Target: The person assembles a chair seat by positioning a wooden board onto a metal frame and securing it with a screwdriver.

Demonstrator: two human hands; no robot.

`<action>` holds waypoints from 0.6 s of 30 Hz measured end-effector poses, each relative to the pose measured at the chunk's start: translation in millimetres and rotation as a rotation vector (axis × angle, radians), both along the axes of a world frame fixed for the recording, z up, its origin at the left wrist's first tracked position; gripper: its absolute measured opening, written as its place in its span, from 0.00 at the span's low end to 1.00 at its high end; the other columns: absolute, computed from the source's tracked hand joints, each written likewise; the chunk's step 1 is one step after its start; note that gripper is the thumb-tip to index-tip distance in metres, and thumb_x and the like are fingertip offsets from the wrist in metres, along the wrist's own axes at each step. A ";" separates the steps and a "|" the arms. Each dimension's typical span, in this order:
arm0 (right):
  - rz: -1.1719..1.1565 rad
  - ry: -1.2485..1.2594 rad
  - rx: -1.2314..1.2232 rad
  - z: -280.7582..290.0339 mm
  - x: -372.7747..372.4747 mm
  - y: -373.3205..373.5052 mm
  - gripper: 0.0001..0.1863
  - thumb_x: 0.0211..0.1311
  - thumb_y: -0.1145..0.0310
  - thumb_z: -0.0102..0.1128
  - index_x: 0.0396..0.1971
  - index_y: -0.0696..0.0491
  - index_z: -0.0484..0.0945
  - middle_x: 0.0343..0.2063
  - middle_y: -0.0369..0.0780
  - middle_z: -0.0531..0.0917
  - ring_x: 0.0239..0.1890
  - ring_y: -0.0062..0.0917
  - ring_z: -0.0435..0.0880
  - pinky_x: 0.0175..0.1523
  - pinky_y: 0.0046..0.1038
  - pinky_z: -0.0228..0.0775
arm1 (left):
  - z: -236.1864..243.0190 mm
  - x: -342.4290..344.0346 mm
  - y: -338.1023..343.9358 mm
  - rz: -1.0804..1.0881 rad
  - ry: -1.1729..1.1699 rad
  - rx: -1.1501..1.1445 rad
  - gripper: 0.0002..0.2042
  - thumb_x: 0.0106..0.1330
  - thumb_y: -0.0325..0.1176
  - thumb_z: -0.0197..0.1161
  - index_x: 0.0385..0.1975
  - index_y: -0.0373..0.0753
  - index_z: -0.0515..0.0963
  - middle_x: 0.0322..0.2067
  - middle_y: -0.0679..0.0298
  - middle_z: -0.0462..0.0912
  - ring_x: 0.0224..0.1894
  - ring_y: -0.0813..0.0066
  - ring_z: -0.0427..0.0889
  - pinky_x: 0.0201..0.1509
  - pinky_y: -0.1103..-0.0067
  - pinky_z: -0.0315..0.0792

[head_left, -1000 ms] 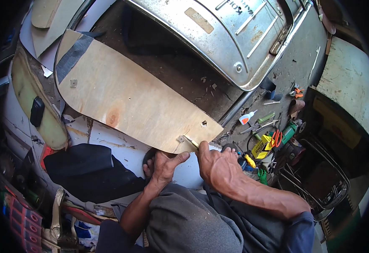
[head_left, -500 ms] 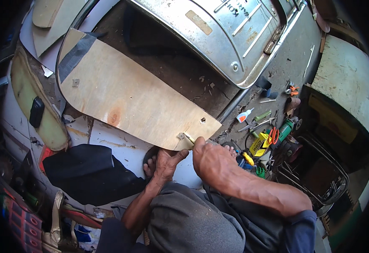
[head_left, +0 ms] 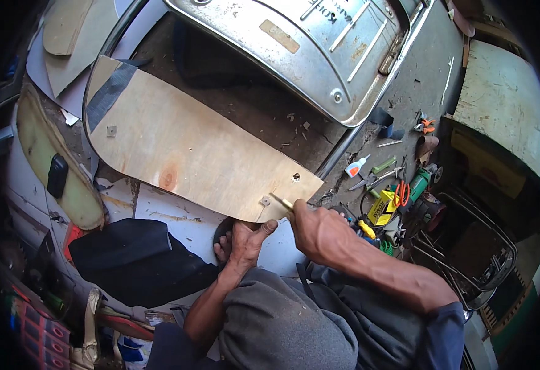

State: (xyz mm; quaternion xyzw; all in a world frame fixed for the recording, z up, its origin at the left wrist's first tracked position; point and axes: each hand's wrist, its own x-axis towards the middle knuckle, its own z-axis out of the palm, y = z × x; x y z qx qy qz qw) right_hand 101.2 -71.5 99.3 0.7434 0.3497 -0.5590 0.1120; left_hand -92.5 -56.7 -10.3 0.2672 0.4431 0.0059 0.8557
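Observation:
A pale plywood board (head_left: 214, 151) with one rounded end lies slanted across a bent metal tube frame. My left hand (head_left: 247, 243) is closed at its near edge, thumb above and fingers hidden beneath. My right hand (head_left: 319, 228) is wrapped round a slim hand tool (head_left: 287, 202) with a thin dark shaft and a pale collar; its handle is hidden in the fist. The tool's tip is beside a small square metal plate (head_left: 265, 201) set in the board. A ragged hole (head_left: 296, 177) is near the right end, and grey tape (head_left: 113, 95) crosses the left end.
A metal chair seat (head_left: 270, 55) stands beyond the board. To the right lie a glue bottle (head_left: 356, 165), orange-handled scissors (head_left: 402, 194), a yellow box (head_left: 383, 208) and a green power tool (head_left: 423, 185). Black fabric (head_left: 140, 262) and a worn cushion (head_left: 57, 160) lie at the left.
My right hand has moved slightly right and back, showing more of the tool's shaft; the tip has moved off the metal plate. My left hand stays at the board's edge.

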 end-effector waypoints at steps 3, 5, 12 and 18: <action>0.003 -0.065 -0.037 6.7 0.9 1.3 0.18 0.76 0.58 0.48 0.42 0.60 0.69 0.22 0.62 0.81 0.31 0.64 0.84 0.38 0.61 0.74 | 4.1 -1.4 2.1 -0.043 0.040 0.002 0.29 0.67 0.43 0.72 0.61 0.32 0.74 0.57 0.58 0.81 0.60 0.68 0.76 0.68 0.73 0.63; -0.047 0.024 -0.082 7.8 0.2 4.1 0.18 0.77 0.56 0.46 0.44 0.60 0.68 0.26 0.64 0.82 0.37 0.70 0.82 0.46 0.67 0.70 | 3.1 -0.8 2.2 -0.032 0.060 0.016 0.29 0.66 0.44 0.73 0.60 0.32 0.75 0.55 0.58 0.83 0.58 0.69 0.77 0.66 0.73 0.65; -0.125 0.058 -0.078 2.3 -9.3 -3.1 0.17 0.76 0.58 0.45 0.45 0.59 0.67 0.30 0.68 0.82 0.44 0.81 0.76 0.60 0.76 0.56 | 3.5 -0.4 -0.5 0.028 0.055 0.022 0.29 0.64 0.44 0.75 0.58 0.32 0.77 0.53 0.58 0.84 0.56 0.70 0.79 0.64 0.74 0.67; -0.162 0.086 -0.030 0.0 -13.5 -0.2 0.12 0.69 0.67 0.47 0.39 0.62 0.67 0.24 0.64 0.82 0.32 0.66 0.84 0.46 0.69 0.72 | 2.9 2.1 -1.2 0.027 0.074 -0.006 0.29 0.63 0.45 0.76 0.58 0.32 0.77 0.54 0.59 0.83 0.57 0.70 0.78 0.65 0.73 0.66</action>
